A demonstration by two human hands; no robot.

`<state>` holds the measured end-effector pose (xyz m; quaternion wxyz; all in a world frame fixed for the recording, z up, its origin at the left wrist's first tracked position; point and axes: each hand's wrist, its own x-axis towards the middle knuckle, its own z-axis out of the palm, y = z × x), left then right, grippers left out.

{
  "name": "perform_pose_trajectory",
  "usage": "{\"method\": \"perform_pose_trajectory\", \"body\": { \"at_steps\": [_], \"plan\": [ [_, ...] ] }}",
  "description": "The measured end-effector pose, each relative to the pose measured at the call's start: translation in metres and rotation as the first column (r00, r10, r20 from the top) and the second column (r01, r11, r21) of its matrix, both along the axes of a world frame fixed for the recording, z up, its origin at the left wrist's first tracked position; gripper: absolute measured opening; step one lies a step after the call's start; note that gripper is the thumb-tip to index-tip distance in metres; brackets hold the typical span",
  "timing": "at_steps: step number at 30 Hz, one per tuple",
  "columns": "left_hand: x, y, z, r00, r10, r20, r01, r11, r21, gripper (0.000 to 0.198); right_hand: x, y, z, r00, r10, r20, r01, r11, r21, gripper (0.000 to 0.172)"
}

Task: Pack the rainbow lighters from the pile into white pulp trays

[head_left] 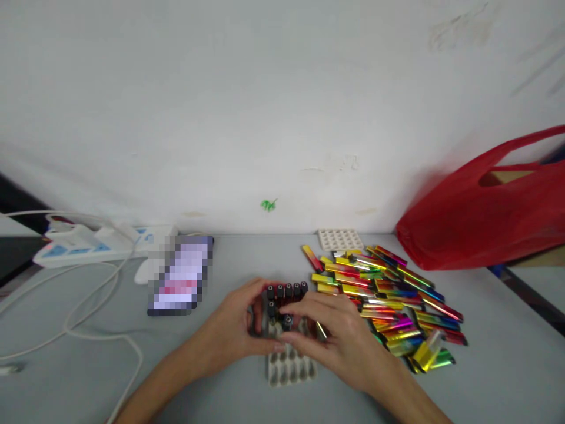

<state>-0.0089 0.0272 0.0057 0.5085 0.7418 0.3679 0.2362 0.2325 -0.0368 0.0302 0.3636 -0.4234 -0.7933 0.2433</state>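
A pale tray with rows of round holes lies on the table before me. Slim tubes with black, square ends stand upright in its far rows, each end with a small round fitting. My left hand curls around the tray's left side, thumb at the front and fingers at the back. Between the thumb and fingers of my right hand is another black-ended tube, held upright over the tray. My right hand partly hides the tray's right side.
Shiny multicoloured tubes lie heaped on the right. Behind them, a second holed tray rests near the wall. A red bag stands at far right. On the left are a phone, a power strip and white cables.
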Motion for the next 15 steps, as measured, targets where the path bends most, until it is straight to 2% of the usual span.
{"method": "perform_pose_trajectory", "body": {
  "at_steps": [3, 6, 9, 15],
  "plan": [
    [-0.0009, 0.0003, -0.0017, 1.000, -0.014, -0.027, 0.013, 1.000, -0.019, 0.072, -0.0016, -0.0004, 0.0002, 1.000, -0.003, -0.028, 0.001, 0.998, -0.059, 0.029],
    [-0.0005, 0.0001, -0.0010, 0.999, -0.011, -0.049, 0.011, 1.000, -0.018, 0.063, -0.0047, -0.0008, 0.0001, 0.997, -0.031, -0.075, 0.023, 0.994, -0.108, 0.028],
    [0.0010, -0.0006, 0.0014, 0.998, -0.001, -0.068, 0.000, 1.000, -0.010, 0.053, -0.0071, -0.0013, -0.0003, 0.993, -0.058, -0.105, 0.048, 0.994, -0.097, 0.026],
    [0.0018, -0.0010, 0.0012, 0.997, 0.023, -0.073, -0.025, 0.999, -0.028, 0.046, -0.0071, -0.0008, 0.0008, 0.985, -0.100, -0.138, 0.091, 0.993, -0.071, 0.021]
  ]
}}
